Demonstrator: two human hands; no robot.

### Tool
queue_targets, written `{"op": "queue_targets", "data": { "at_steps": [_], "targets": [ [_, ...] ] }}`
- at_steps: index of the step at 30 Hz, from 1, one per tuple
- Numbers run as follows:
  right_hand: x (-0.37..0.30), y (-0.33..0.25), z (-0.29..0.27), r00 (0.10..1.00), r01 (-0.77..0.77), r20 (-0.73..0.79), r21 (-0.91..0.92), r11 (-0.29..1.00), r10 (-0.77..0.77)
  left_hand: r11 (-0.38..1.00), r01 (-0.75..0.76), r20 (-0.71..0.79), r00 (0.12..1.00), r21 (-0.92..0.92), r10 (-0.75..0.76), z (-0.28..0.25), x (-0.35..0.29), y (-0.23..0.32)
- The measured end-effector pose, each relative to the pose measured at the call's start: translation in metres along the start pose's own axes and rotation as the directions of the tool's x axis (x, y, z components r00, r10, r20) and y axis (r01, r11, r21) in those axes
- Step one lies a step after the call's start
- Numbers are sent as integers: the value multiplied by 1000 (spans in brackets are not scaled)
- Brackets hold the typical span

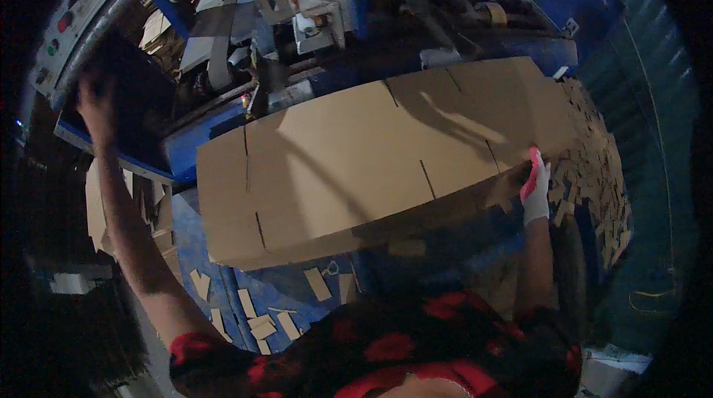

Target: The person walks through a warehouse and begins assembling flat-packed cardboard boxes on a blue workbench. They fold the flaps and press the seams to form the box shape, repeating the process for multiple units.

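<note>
A large slotted cardboard sheet lies across the front of the blue machine, its long near edge toward me. My right hand, in a white and pink glove, grips that edge near its right end, thumb on top and the other fingers hidden underneath. My left hand is bare and reaches far to the left, beside the metal tube below the control panel. Its fingers are smeared by motion and in shadow, and I see no object in it.
Machine parts with a spring and bracket stand behind the sheet. Small cardboard offcuts are scattered on the blue surface nearest me. A big heap of cut scraps rises at the right, beside a corrugated wall.
</note>
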State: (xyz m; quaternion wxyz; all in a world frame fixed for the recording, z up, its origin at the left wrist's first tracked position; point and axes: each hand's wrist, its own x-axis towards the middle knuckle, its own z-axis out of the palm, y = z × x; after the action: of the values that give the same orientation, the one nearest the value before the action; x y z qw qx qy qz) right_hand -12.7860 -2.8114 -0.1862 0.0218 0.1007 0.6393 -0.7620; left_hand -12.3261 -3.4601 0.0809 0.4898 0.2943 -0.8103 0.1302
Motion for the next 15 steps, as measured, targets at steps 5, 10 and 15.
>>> {"op": "queue_targets", "data": {
  "at_steps": [5, 10, 15],
  "targets": [
    [-6, -19, -9, 978, -75, 188, -104, 992, 94, 875, 82, 525, 773, 477, -358, -36, -272, 40],
    [-28, -38, -3, 968, 66, 245, -15, 998, -60, 899, 267, 658, 613, 347, -436, -95, -384, 71],
    [-40, -42, -5, 895, 375, 218, 106, 921, -390, 641, 609, 372, 522, 467, -767, -107, -343, 152]
  ]
}}
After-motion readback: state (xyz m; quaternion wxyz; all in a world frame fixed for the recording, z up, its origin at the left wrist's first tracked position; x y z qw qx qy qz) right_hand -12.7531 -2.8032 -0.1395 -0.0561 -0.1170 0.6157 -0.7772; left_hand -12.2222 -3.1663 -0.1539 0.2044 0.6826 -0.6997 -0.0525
